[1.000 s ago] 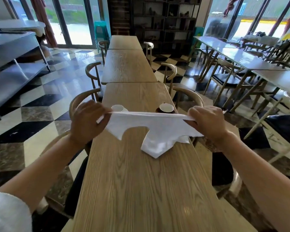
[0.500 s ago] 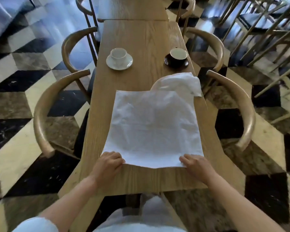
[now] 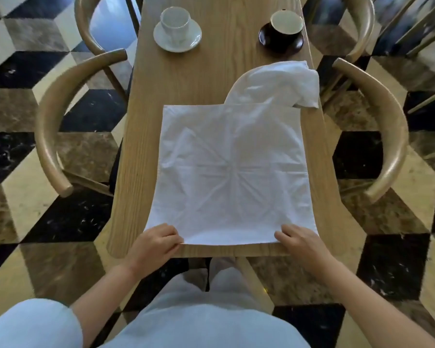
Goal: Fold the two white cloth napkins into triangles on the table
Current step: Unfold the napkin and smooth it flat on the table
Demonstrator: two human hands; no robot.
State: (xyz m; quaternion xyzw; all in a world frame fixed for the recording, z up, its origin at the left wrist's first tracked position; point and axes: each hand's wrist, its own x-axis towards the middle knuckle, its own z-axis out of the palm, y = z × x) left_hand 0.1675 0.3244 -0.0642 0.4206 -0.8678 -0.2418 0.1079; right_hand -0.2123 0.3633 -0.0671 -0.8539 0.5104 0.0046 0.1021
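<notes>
Fingers of the left hand (image 3: pixel 154 243) and right hand (image 3: pixel 302 241) seem to pinch the flat napkin (image 3: pixel 230 172) at its near corners. It overlaps the bunched napkin (image 3: pixel 276 82), so folding could drag that one off the table (image 3: pixel 186 79).

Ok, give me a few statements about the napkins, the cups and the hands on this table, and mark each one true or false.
1. One napkin lies spread flat as a square on the table. True.
2. The second napkin is already folded into a neat triangle. False: it lies crumpled at the flat one's far right corner.
3. The left hand and the right hand are at the flat napkin's near corners. True.
4. Both cups sit on white saucers. False: the white cup has a white saucer, the other cup a dark one.
5. A cup stands on the flat napkin. False: both stand beyond it, on bare wood.
</notes>
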